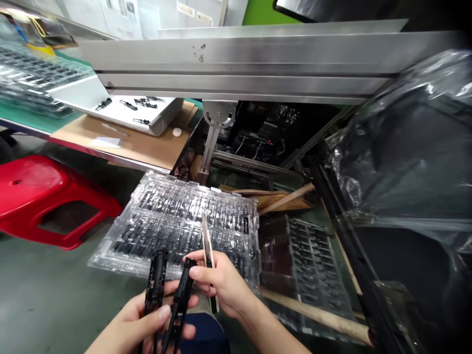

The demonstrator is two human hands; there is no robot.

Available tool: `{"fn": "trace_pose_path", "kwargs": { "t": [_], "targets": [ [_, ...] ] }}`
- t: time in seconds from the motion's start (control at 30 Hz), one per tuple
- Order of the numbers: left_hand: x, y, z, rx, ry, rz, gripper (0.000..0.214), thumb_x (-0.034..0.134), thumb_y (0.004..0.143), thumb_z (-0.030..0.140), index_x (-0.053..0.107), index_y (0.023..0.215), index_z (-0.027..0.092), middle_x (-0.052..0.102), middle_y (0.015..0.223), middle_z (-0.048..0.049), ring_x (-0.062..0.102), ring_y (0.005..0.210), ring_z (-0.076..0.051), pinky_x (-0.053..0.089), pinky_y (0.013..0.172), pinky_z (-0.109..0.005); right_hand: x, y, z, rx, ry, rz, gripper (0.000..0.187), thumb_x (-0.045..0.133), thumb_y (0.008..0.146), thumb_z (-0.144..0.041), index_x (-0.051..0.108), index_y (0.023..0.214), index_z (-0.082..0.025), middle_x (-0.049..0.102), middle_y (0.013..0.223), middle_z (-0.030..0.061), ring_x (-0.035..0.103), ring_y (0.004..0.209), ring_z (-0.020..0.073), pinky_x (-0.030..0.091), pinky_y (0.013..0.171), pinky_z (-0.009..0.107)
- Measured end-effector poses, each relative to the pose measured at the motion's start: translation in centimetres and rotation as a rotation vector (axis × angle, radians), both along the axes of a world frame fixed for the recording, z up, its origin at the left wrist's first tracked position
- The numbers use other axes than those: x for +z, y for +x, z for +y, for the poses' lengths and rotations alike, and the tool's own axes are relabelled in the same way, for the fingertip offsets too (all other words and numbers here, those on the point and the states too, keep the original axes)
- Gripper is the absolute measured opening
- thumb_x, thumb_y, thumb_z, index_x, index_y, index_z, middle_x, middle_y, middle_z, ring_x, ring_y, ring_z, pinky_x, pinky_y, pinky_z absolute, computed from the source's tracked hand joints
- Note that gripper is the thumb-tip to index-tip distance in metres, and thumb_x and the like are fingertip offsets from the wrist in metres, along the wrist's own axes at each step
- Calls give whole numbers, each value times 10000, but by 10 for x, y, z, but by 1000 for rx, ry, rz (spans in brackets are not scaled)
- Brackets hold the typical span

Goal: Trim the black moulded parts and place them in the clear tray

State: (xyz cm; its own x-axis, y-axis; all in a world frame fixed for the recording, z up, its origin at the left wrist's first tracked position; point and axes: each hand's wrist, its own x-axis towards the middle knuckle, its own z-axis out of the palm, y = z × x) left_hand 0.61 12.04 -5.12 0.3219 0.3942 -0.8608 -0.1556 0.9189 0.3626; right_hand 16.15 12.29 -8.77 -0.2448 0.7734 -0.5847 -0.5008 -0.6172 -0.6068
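1. The left hand (136, 327) grips two long black parts: one black part (155, 282) stands nearly upright, the other black part (180, 295) leans right at its top.
2. The right hand (221, 282) pinches that leaning tip and also clasps tweezers (207, 246), pointing away.
3. The clear tray (177, 226) of parts lies just beyond both hands.
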Motion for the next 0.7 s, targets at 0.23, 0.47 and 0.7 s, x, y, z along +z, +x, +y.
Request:
{"fn": "trace_pose_path", "kwargs": {
  "t": [0.23,0.47,0.7],
  "targets": [
    [21,1,11,162,-40,37,389,601,656,50,443,1009,92,661,809,-78,595,567,-140,468,361,-197,16,5,-9,136,327,-480,361,293,840,-391,505,1043,-181,504,657,-15,374,476,51,327,486,194],
    [33,-5,15,218,-47,9,295,505,735,59,427,1015,112,655,707,-49,577,512,-111,449,357,-164,55,28,-35,654,776,-1067,364,365,803,-416,544,1044,-210,629,840,49,560,726,174,404,663,266],
    [41,-2,13,231,-83,43,317,469,756,52,397,1064,83,650,730,-76,576,539,-115,444,354,-159,71,28,-33,774,891,-1233,365,316,821,-420,581,965,-213,647,791,27,575,646,151,407,576,231]
  ]
}}
